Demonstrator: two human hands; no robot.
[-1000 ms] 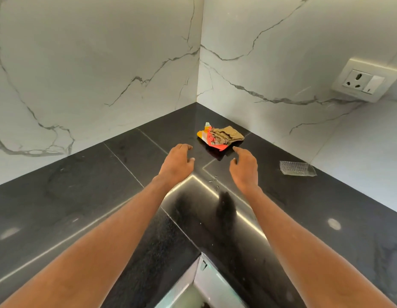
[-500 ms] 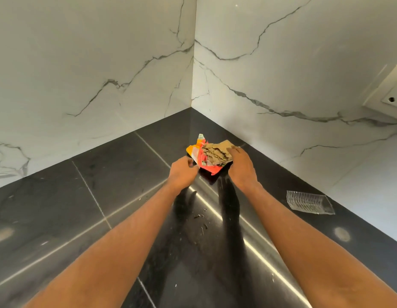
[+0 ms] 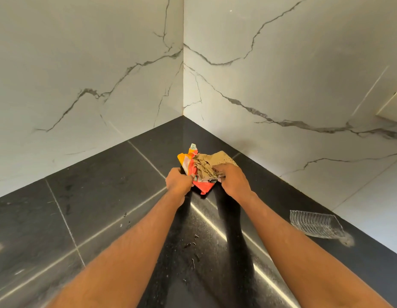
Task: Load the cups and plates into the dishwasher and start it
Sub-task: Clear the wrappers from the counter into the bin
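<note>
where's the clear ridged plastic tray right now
In the head view the clear ridged plastic tray lies on the black countertop at the right, by the right marble wall, apart from the right hand that grips crumpled wrappers near the corner.

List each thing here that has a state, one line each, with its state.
left grip: curled round the left edge of the orange wrapper.
right grip: holds the brown paper.
orange wrapper: crumpled, held by the left grip.
brown paper: crumpled, lying over the orange wrapper.
clear tray: lying on the countertop, untouched.
countertop: dotted with specks.
</note>
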